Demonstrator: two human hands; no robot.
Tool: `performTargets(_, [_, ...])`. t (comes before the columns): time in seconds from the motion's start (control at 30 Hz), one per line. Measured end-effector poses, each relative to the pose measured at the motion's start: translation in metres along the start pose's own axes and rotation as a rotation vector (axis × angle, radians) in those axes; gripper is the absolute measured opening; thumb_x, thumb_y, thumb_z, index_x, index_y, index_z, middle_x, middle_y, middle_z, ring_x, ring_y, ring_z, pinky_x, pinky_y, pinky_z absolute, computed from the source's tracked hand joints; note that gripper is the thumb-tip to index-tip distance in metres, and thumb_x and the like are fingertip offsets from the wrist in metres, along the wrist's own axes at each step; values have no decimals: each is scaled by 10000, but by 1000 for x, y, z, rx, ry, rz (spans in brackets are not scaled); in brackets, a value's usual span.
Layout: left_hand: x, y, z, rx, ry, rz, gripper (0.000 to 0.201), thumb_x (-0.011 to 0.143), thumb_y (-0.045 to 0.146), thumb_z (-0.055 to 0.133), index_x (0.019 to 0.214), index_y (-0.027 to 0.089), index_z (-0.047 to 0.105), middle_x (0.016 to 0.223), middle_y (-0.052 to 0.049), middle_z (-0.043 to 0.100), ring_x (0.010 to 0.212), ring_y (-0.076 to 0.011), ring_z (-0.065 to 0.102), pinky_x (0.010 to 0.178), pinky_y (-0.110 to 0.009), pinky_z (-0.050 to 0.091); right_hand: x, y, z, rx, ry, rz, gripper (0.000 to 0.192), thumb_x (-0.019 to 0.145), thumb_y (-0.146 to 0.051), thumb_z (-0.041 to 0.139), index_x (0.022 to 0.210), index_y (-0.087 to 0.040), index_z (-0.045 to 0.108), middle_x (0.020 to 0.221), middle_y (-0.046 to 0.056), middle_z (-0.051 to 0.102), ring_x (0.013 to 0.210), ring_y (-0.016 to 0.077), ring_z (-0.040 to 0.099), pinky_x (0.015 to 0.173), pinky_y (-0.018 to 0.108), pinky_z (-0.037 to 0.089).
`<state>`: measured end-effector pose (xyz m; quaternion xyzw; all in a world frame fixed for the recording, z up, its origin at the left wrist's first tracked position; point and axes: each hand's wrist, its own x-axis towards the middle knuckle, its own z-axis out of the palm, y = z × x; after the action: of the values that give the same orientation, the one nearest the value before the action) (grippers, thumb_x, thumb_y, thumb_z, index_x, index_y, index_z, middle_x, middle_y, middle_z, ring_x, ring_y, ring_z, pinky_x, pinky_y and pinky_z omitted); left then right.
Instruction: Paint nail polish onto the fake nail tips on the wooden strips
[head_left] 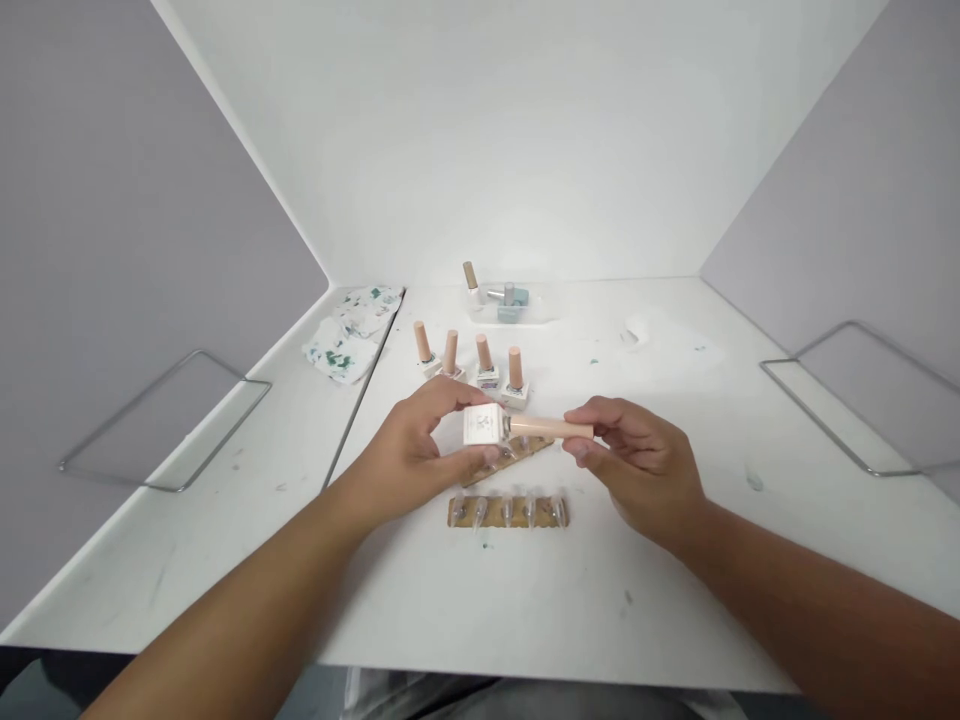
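A nail polish bottle (484,425) with a white square body and a long peach cap lies sideways in the air between my hands. My left hand (420,435) grips its body between thumb and fingers. At the cap's far end, my right hand (637,455) pinches the tip with thumb and fingers. Below are two brown strips with clear nail tips: the near strip (495,515) shows fully, while the far strip (536,446) is partly hidden by the bottle and my left hand. Several similar peach-capped bottles (486,365) stand just behind.
A clear plastic tray (544,308) at the back holds several bottles. Green-stained white wipes (341,345) lie at the left, and a crumpled white tissue (636,332) at the right. Wire frames (187,420) stick out from both side walls. The white table (600,620) bears small marks.
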<state>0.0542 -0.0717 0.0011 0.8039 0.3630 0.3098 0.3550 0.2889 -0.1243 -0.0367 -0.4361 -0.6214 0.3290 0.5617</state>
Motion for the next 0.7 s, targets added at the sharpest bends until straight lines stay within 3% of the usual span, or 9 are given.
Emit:
performTargets(0.1, [2, -1, 1, -179, -35, -28, 280, 802, 281, 697, 1061, 265, 593, 1248, -42, 612, 1226, -241, 514, 1068, -435, 378, 2, -5, 2, 124, 36, 130, 115, 808, -235, 672, 914, -273, 693, 656, -30, 592, 589, 92, 549, 575, 239, 481])
performTargets(0.17, [3, 0, 2, -190, -21, 11, 245, 804, 258, 699, 1022, 259, 587, 1306, -40, 585, 1284, -239, 466, 1106, -454, 341, 3, -7, 4, 183, 52, 170, 87, 809, -252, 670, 891, -267, 697, 602, -40, 573, 551, 87, 542, 565, 239, 482])
performTargets(0.33, [4, 1, 2, 87, 93, 232, 280, 773, 254, 736, 1002, 240, 577, 1287, -64, 594, 1270, -248, 444, 1099, -477, 334, 5, -9, 6, 98, 77, 141, 102, 811, -256, 665, 910, -250, 687, 643, -38, 556, 582, 93, 545, 591, 251, 478])
performTargets(0.43, [6, -4, -2, 216, 55, 227, 284, 768, 304, 739, 982, 224, 570, 1235, -74, 612, 1215, -258, 467, 1058, -473, 364, 16, -18, 10, -86, 49, 82, 112, 812, -284, 655, 902, -225, 683, 679, -22, 577, 611, 105, 545, 590, 253, 460])
performTargets(0.6, [8, -19, -13, 268, 9, 159, 235, 774, 325, 712, 932, 216, 576, 1106, -61, 648, 1100, -262, 510, 1004, -474, 383, 56, -44, 31, -411, -245, -90, 133, 840, -298, 598, 843, -190, 676, 657, -24, 601, 572, 82, 493, 582, 233, 399])
performTargets(0.7, [7, -32, -18, 272, -2, 104, 234, 768, 312, 701, 960, 221, 603, 1078, -58, 650, 1081, -269, 512, 958, -466, 409, 78, -51, 45, -608, -429, -12, 139, 857, -285, 549, 818, -207, 658, 727, -37, 640, 569, 65, 477, 577, 225, 359])
